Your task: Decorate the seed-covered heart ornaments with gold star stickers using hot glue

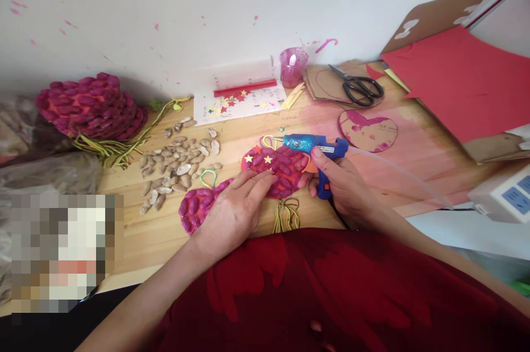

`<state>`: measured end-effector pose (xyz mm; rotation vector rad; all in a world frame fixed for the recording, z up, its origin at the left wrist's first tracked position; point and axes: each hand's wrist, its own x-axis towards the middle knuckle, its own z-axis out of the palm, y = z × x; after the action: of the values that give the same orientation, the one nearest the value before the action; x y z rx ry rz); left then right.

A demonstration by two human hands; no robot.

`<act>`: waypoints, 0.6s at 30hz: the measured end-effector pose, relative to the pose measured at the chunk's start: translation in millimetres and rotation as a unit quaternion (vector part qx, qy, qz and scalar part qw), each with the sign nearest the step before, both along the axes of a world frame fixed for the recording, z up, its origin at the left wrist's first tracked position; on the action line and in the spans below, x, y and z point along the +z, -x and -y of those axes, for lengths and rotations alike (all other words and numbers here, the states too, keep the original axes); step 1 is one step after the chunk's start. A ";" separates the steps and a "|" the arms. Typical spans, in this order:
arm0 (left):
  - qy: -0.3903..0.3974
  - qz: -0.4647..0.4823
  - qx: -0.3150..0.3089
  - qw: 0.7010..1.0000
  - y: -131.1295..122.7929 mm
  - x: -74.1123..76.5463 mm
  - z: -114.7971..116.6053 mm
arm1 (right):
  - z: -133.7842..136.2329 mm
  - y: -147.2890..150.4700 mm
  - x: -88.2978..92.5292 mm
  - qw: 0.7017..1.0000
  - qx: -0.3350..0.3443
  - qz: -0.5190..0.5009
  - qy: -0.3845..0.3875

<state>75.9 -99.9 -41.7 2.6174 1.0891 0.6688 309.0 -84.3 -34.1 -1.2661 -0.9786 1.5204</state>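
My right hand (339, 184) grips a blue hot glue gun (314, 148), its nozzle pointing left over the top of a magenta heart ornament (284, 167) made of painted shells with small gold stars. My left hand (238, 203) lies with fingers stretched flat on that ornament's left edge, holding it down. A second magenta ornament (194, 206) lies partly under my left wrist. Yellow-green tassel cords (285, 214) hang from the heart at the table's front edge.
Unpainted peanut shells (178, 167) lie scattered left of centre. A stack of finished ornaments (89, 106) sits far left. Scissors (358, 87), a pink cup (293, 65), a star sticker sheet (238, 101), a paint-stained cardboard heart (367, 130) and red paper (464, 81) lie behind.
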 end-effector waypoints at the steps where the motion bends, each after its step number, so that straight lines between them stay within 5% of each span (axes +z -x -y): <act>1: 0.000 -0.003 -0.001 1.000 -0.1 0.6 0.0 | -0.1 0.2 0.1 1.000 0.001 0.001 -0.001; 11: -0.008 0.059 0.074 0.996 3.8 9.2 -0.5 | 0.5 -0.1 -2.5 1.000 -0.002 -0.011 -0.008; 18: 0.005 0.026 0.013 1.000 1.8 5.1 -3.2 | 0.2 1.0 -0.9 1.000 -0.011 -0.015 0.015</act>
<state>74.0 -96.7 -36.6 2.5664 1.1116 0.7299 308.0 -84.5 -35.0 -1.2670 -0.9221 1.5390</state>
